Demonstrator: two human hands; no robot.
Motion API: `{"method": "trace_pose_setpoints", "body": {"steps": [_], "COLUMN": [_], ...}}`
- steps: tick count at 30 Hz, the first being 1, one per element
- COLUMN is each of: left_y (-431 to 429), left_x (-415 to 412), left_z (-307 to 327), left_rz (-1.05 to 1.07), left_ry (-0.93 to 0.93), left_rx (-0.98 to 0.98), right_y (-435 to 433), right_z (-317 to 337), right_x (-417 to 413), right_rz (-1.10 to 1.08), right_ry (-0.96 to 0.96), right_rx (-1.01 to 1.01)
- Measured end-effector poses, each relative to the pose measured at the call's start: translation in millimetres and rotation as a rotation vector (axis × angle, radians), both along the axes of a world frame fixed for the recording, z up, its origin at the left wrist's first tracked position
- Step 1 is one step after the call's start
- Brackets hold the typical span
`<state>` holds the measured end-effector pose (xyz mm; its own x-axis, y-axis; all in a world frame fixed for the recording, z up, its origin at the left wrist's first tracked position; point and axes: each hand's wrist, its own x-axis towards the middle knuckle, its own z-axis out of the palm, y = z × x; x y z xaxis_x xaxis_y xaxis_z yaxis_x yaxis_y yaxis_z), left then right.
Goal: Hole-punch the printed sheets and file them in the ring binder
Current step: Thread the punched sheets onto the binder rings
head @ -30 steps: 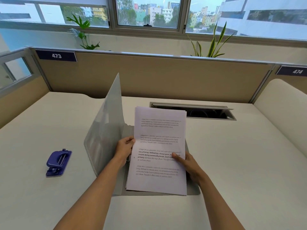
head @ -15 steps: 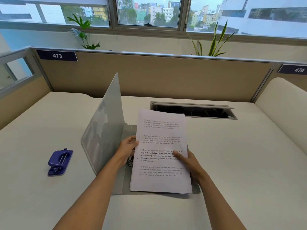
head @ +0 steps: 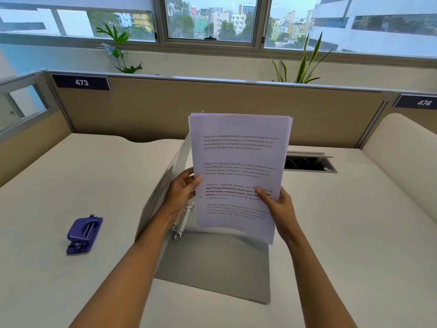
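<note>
1. Pale desk (head: 343,233) fills the lower frame, walled by a tan partition (head: 236,102) with windows and two plants above it.
2. Half a second ago the sheets lay low over the binder; now the sheets (head: 238,171) stand lifted at frame centre, nearly upright and clear of the binder's grey back cover (head: 212,268), which lies flat on the desk below them.
3. Left hand (head: 183,190) grips the stack's left edge, thumb on the printed face and fingers curled behind; earlier it sat lower, near the rings.
4. Right hand (head: 280,207) pinches the stack's lower right part, thumb across the text and fingers hidden behind the paper.
5. Rings (head: 183,221) now show bare, just under the left wrist, at the lower left corner of the sheets; before, the paper hid most of them.
6. Front cover (head: 160,197) stands raised left of the sheets, blurred and partly hidden by the left forearm.
7. Purple punch (head: 84,234) sits on the desk at lower left, well apart from the binder, where it was before.
8. Cable slot (head: 309,162) at right of centre is half covered by the sheets.
9. Labels 473 (head: 81,82) and 474 (head: 423,102) sit in the upper corners of the partition.
10. Whether the sheets carry punched holes cannot be made out; one small mark shows by the left margin. Both forearms are cut off at the bottom edge.
</note>
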<state>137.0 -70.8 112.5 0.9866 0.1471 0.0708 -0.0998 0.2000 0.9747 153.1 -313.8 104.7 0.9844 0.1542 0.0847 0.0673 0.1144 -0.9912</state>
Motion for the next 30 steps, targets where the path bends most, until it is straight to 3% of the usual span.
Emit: {"method": "trace_pose_setpoints", "body": {"steps": [9, 12, 16, 18, 20, 23, 27, 30], "left_y": [-5, -8, -8, -3, 4, 24, 49, 64], "left_x": [-7, -6, -4, -2, 2, 10, 8, -3], "left_z": [10, 25, 70, 93, 111, 128, 143, 142], "left_rz": [-0.029, 0.044, 0.323, 0.517, 0.691, 0.8, 0.663, 0.687], "left_ry": [-0.004, -0.045, -0.346, -0.496, -0.513, -0.232, 0.302, 0.471], "left_rx": [0.068, 0.184, 0.547, 0.891, 1.257, 1.532, 1.519, 1.518], "right_y": [2, 3, 0, -1, -1, 2, 6, 8], "right_z": [-12, -14, -17, -21, -24, -30, -38, -42], "right_x": [-1, -2, -1, -1, -2, -3, -4, -6], "right_rz": [-0.003, -0.017, -0.038, -0.032, -0.02, -0.001, 0.019, 0.039], "right_ry": [0.051, 0.07, 0.086, 0.097, 0.108, 0.142, 0.21, 0.249], "right_rx": [-0.017, -0.006, 0.0, -0.006, -0.021, -0.049, -0.083, -0.07]}}
